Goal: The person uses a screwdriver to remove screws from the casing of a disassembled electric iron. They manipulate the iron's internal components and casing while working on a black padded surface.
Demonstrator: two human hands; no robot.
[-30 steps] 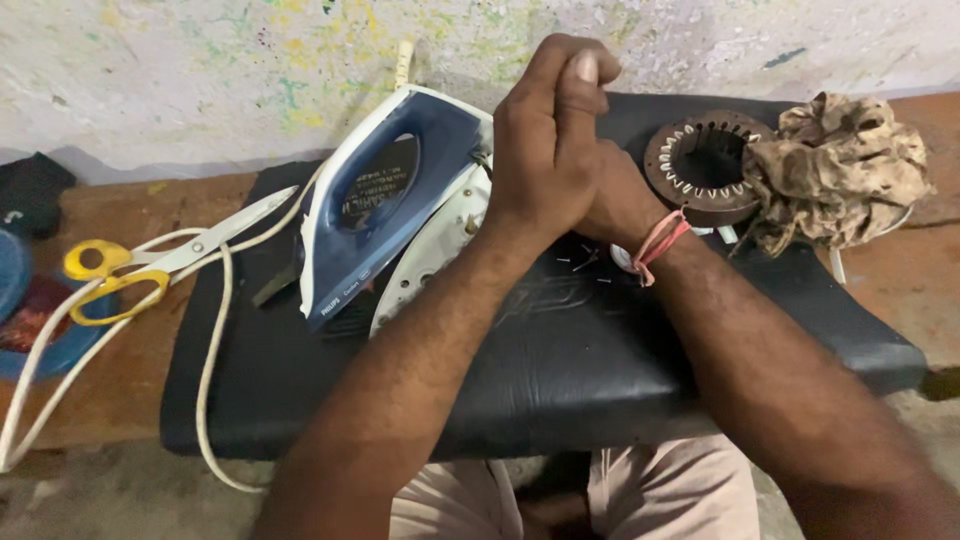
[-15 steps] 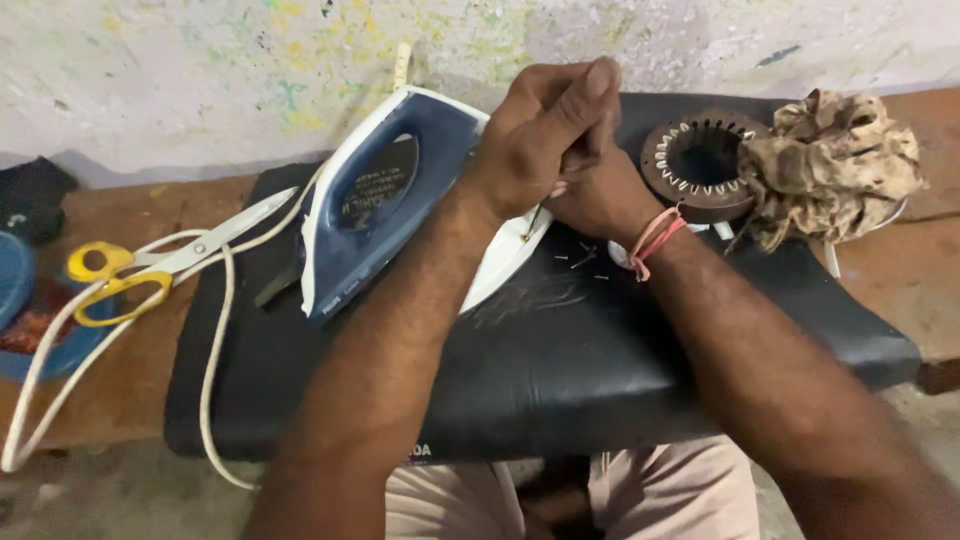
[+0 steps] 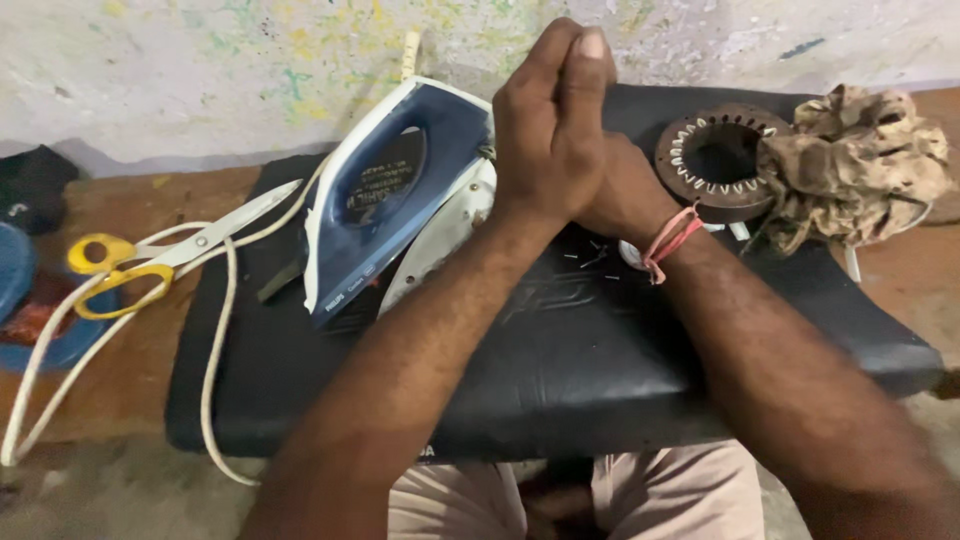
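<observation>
Iron, place: the blue and white plastic electric iron (image 3: 385, 200) lies on its side on the black padded cushion (image 3: 560, 350), at the cushion's far left part, just left of the two hands and touching or all but touching the left hand's wrist side.
Hands: the left hand (image 3: 545, 130) is laid over the right hand (image 3: 625, 195), the two pressed together with fingers pointing to the far side; both are clenched around each other, and I cannot tell whether anything small sits between them.
Iron, direction: its long axis runs from near left to far right; the broad heel end is near left, the narrower end is far right, by the hands.
Iron, look: dark blue body with a white rim and white underside, a dark oval panel on the blue face; a white cord (image 3: 215, 330) loops off to the left and near side.
Wrist: a red and pink thread band (image 3: 668, 240) circles the right wrist.
Right of hands: a round brown metal stator ring with pale slot liners (image 3: 715, 160) lies on the cushion, touching a crumpled brown cloth (image 3: 855, 160).
Left side: yellow-handled scissors (image 3: 170, 255) lie on the brown wooden table (image 3: 120, 380).
</observation>
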